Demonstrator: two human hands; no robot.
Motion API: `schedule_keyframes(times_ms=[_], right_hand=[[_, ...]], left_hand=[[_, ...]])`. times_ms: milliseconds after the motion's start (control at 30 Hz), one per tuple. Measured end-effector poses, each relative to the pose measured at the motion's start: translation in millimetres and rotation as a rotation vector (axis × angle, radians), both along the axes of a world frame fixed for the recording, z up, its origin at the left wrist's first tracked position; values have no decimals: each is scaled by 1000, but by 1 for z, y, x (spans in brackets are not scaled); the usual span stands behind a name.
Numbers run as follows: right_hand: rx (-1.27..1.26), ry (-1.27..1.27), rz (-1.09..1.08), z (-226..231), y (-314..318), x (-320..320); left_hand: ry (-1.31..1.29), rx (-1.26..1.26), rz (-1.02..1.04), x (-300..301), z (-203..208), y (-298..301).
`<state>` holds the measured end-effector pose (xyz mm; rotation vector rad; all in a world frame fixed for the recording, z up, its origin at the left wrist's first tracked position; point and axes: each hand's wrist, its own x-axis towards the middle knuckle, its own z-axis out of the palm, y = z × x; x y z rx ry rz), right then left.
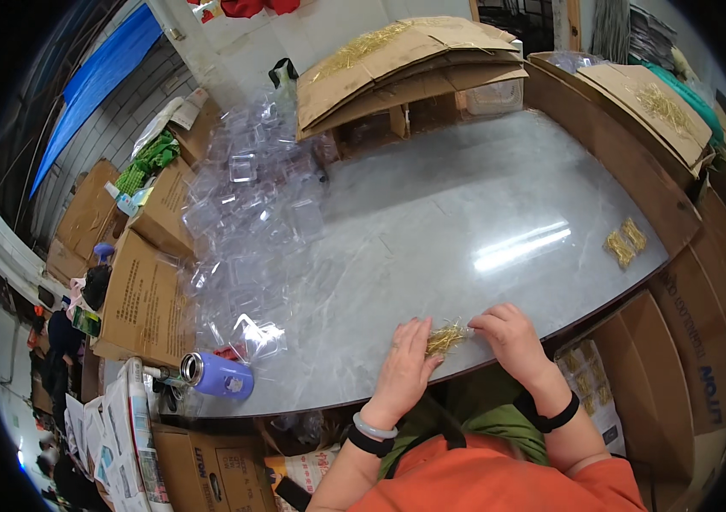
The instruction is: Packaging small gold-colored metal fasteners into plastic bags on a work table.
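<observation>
Near the front edge of the grey table lies a small bundle of thin gold strands, its loose ends sticking out. My left hand, with a pale bangle and a black band at the wrist, grips the bundle's left side between fingers and thumb. At the bundle's right end, the fingertips of my right hand are pinched together. What they pinch, if anything, is too small to tell. Tied gold bundles lie side by side near the table's right edge.
Clear plastic boxes heap over the table's left side, beside cardboard boxes. A purple bottle stands at the front left. Cardboard sheets cover a divided shelf at the back. More gold bundles sit in a carton at lower right.
</observation>
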<state>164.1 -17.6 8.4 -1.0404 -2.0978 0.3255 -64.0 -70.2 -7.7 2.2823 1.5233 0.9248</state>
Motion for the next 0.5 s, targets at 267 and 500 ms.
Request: schedule_keyframes(times_ms=[267, 500], right_hand=[[-86, 20, 169, -4, 15, -18], [-201, 194, 39, -10, -5, -43]], left_hand=[[-30, 1, -41, -1, -2, 4], [-9, 15, -17, 0, -4, 2]])
